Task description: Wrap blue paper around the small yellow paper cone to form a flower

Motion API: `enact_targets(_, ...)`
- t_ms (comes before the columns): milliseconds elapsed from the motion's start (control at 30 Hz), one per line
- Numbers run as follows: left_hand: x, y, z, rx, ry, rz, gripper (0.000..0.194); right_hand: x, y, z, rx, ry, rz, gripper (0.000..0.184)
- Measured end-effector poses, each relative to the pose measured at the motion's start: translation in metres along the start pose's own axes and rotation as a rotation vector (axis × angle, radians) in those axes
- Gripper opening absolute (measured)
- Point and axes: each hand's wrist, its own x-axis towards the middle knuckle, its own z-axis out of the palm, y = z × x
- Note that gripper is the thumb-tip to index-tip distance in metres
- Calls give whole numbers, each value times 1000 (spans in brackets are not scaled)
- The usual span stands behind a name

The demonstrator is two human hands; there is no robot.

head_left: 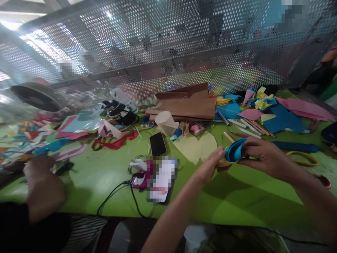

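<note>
Above the right part of the green table, both hands hold a rolled blue piece [235, 150], felt or paper; I cannot tell which. My right hand [263, 156] grips its right side between thumb and fingers. My left hand [210, 165] is closed at its left edge, with a bit of pale yellow material showing beneath, partly hidden. Just left of my hands lie pale yellow cut shapes [193, 146]. Pencils and pens [252, 128] are spread behind the roll. A blue strip [296, 146] and a yellow-handled tool [302, 159] rest right of my right hand.
Two phones [158, 144] and a pink power strip [143, 177] with black cables are mid-table. Brown folded sheets [186, 107] lie by the perforated metal screen [147, 42]. At left are a co-worker's arm [43, 186], coloured scraps [50, 146] and red-handled scissors [97, 144].
</note>
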Motion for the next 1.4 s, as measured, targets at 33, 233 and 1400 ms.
enact_targets(33, 0, -1, 0, -2, -1, 2, 52, 0, 1, 1, 12, 7, -3, 15)
enact_targets(233, 0, -1, 1, -15, 76, -33, 59, -2, 2, 3, 61, 32, 40, 12)
enact_targets(1400, -1, 4, 6, 250, 170, 70, 52, -5, -11, 23, -148, 96, 134, 16)
